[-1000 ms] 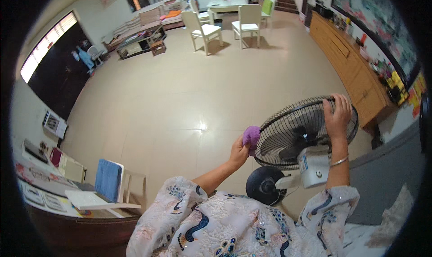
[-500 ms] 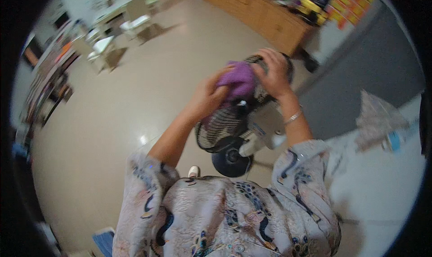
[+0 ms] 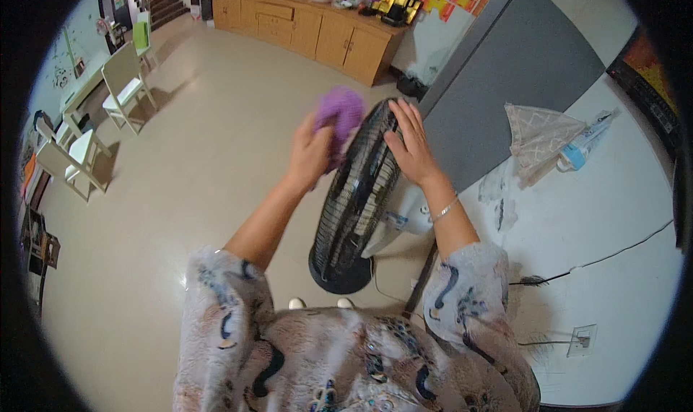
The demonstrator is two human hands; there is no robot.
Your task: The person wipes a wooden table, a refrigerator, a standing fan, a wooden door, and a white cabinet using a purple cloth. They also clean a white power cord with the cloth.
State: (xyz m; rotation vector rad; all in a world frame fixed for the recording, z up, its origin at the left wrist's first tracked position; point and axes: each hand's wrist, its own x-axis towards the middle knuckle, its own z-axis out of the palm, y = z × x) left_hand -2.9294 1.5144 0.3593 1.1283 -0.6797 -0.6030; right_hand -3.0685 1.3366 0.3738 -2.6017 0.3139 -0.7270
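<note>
A black fan cage (image 3: 355, 195) stands nearly edge-on before me, above a round dark base (image 3: 341, 271) on the floor. My left hand (image 3: 312, 150) is closed round a bunched purple cloth (image 3: 341, 114), by the cage's upper left side. The cloth's lower part hangs close to the wires; whether it touches them I cannot tell. My right hand (image 3: 413, 141) lies on the cage's upper right rim, fingers stretched out and thumb spread. Below that wrist shows part of the pale fan body (image 3: 382, 240).
To the right, a white surface (image 3: 577, 289) carries a patterned cloth (image 3: 541, 134) and a cable. A grey panel (image 3: 505, 72) rises behind the fan. A wooden cabinet (image 3: 310, 33) is at the back; white chairs (image 3: 126, 87) stand far left.
The fan head has turned from slanted to nearly edge-on. My left hand and the cloth have come away to its left side. My view has shifted too.
</note>
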